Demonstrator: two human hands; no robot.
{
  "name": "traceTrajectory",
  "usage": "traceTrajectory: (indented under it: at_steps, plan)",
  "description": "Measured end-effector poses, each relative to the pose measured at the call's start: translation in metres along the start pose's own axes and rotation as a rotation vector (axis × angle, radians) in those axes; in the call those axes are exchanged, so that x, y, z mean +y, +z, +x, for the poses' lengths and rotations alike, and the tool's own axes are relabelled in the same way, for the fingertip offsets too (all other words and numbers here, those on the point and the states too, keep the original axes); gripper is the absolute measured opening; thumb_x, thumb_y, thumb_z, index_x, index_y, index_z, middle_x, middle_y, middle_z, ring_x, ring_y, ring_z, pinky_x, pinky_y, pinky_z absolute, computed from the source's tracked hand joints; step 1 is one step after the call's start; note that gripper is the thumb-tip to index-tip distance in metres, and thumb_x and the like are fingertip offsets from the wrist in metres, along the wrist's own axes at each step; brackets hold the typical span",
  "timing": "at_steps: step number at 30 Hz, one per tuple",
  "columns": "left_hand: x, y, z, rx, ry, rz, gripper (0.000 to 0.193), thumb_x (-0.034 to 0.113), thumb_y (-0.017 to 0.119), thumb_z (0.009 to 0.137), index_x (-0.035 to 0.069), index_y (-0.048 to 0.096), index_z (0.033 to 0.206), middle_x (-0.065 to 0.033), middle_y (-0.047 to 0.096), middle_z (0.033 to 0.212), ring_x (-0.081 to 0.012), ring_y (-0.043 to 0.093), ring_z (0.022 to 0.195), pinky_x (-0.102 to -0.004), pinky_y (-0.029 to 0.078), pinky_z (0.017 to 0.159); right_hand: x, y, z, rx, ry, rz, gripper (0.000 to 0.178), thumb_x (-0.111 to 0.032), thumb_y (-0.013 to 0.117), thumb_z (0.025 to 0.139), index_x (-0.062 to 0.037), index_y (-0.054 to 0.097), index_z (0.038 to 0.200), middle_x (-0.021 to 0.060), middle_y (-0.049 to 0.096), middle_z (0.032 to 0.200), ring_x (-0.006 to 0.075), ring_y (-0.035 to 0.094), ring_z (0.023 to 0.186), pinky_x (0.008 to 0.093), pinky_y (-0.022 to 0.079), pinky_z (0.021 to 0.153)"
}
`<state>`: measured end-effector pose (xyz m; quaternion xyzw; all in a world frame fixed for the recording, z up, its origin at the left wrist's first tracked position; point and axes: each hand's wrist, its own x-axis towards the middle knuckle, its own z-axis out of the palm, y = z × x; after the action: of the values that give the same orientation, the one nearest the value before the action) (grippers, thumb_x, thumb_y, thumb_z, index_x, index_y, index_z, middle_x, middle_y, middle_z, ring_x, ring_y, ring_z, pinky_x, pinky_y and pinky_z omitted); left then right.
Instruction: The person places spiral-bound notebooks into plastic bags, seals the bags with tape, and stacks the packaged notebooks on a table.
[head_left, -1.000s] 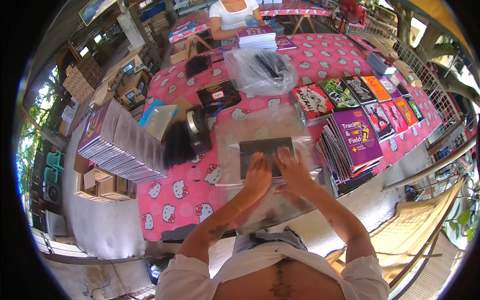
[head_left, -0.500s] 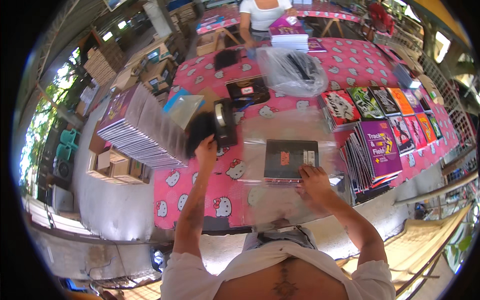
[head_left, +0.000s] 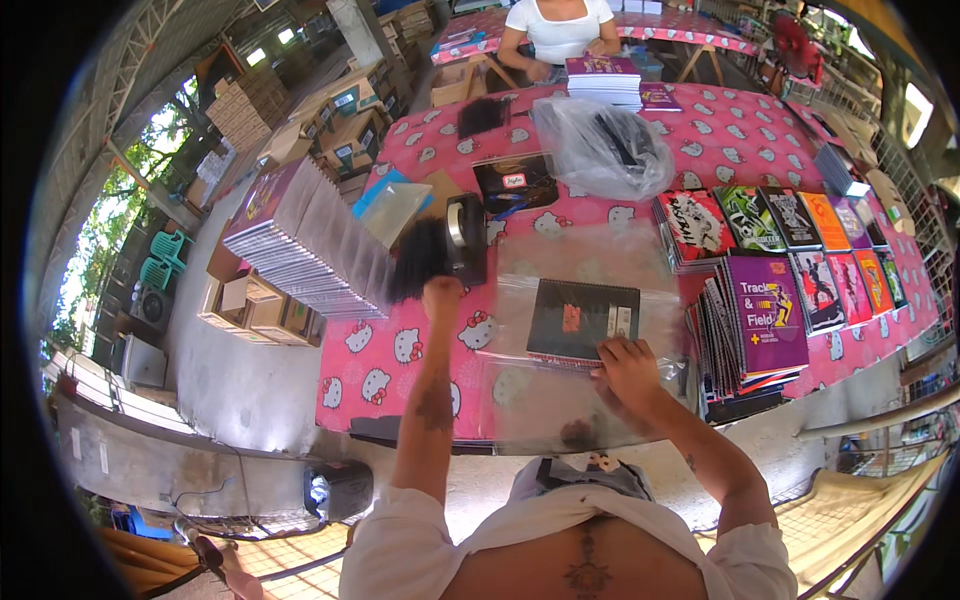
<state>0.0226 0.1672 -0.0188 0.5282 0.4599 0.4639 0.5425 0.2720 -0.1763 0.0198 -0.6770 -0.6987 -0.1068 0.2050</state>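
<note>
A dark spiral notebook with an orange label and a pale sticker lies on a clear plastic sheet spread over the pink table. On its near right edge rests my right hand, fingers stretched out and touching the cover. My left hand is closed at the near end of a bundle of thin black strands, whose kind I cannot make out. What its fingers pinch, if anything, is hidden. Just beyond that hand, a black tape dispenser stands beside the bundle.
Wrapped notebooks are stacked at left. At right are fanned purple notebooks and rows of colourful ones. Farther back lie a dark book and a clear plastic bag. Across the table, a person sits by purple notebooks.
The view has shifted slightly. My left fingers have closed by the black bundle, while my right hand stays on the notebook. Across the table, the person's raised purple notebook now lies on the stack.
</note>
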Motion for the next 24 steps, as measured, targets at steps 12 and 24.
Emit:
traceTrajectory:
  at_steps: [12,24]
  plan:
    - [0.054,0.182,-0.184,-0.611,0.049,0.89,0.033,0.039,0.072,0.082,0.007,0.076,0.091,-0.0155,0.072,0.076,-0.0204,0.069,0.068,-0.0345,0.052,0.064,0.017,0.008,-0.011,0.016,0.031,-0.031,0.043,-0.033,0.082,0.06,-0.0098,0.066,0.092,0.0027,0.061,0.097,0.0216,0.061,0.106,0.0379,0.046,0.086]
    - [0.046,0.152,-0.22,-0.492,0.285,1.269,0.041,0.047,0.073,0.081,0.009,0.066,0.095,-0.0138,0.069,0.081,-0.0329,0.068,0.082,-0.0508,0.043,0.079,0.041,0.005,0.003,0.015,0.163,0.065,0.048,-0.05,0.069,0.082,-0.017,0.07,0.117,0.0066,0.055,0.111,0.0238,0.046,0.12,0.049,0.038,0.091]
